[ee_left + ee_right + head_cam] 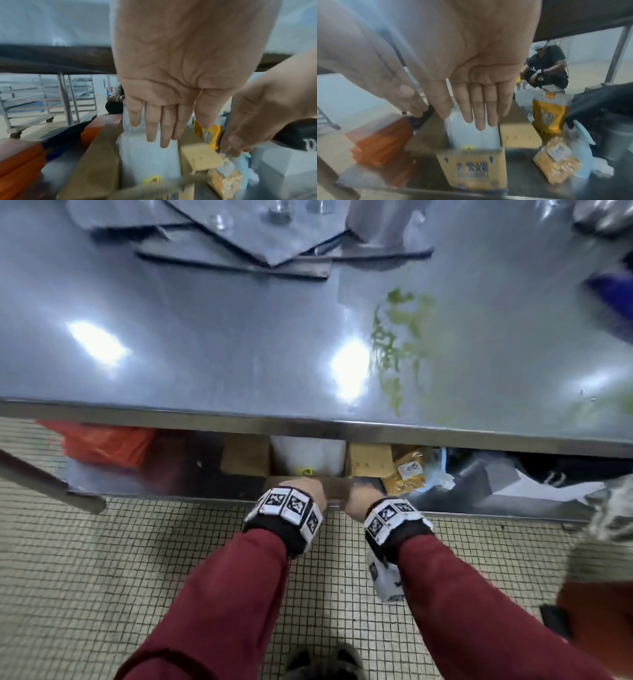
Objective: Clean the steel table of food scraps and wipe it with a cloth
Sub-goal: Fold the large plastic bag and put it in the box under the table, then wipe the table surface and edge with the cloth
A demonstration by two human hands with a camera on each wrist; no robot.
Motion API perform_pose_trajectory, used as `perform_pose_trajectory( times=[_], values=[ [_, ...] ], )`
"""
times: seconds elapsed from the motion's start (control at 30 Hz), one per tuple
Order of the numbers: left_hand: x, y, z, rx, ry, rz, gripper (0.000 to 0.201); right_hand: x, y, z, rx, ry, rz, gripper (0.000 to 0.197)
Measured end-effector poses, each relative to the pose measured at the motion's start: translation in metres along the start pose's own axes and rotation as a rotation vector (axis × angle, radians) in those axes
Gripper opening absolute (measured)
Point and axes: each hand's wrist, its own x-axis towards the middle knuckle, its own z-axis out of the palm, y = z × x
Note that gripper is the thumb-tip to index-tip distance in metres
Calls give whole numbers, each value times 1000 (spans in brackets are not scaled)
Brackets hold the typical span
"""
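Observation:
The steel table (205,337) carries a smear of green food scraps (400,344) right of centre, running to its front edge. Both hands are below that edge, at the lower shelf. My left hand (301,491) (163,128) has straight fingers over a white bag (149,159) (471,135) that stands in an open cardboard box (471,169) (245,457). My right hand (359,501) (479,108) reaches in beside it, fingers straight, tips at the bag's top. Neither hand grips anything. No cloth is plainly in view.
Flat grey trays (239,244) are stacked at the table's back, with a blurred blue object (613,296) at the right. The shelf holds an orange bag (102,443), yellow snack packs (407,474) and dark bags. A person (546,67) crouches beyond the table. A wheeled rack (42,101) stands further off.

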Motion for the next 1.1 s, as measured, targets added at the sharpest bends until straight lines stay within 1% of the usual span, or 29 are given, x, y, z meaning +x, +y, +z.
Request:
perform_pose_trajectory(
  times=[0.07,0.17,0.23,0.33,0.47,0.53,0.7,0.87,1.1],
  values=[
    [-35,17,-33,-8,24,-13,34,-35,-1,-29,27,76,20,36],
    [-69,37,-68,25,79,10,34,-78,1,-67,63,201,-7,34],
    [-90,49,-91,45,149,15,35,-101,6,-92,64,281,-22,34],
    [-108,64,-126,51,286,46,36,-125,20,-125,60,395,-40,36],
    [-124,95,-160,84,414,92,32,-146,53,-160,94,514,-37,34],
    [-129,116,-171,95,464,111,31,-153,75,-173,100,557,-39,33],
    [-123,188,-178,103,499,149,35,-165,151,-196,89,633,-29,35],
    [-109,280,-172,41,493,183,37,-179,248,-210,58,640,-16,33],
    [-86,393,-158,9,546,208,36,-196,370,-224,69,605,100,34]
  ],
)
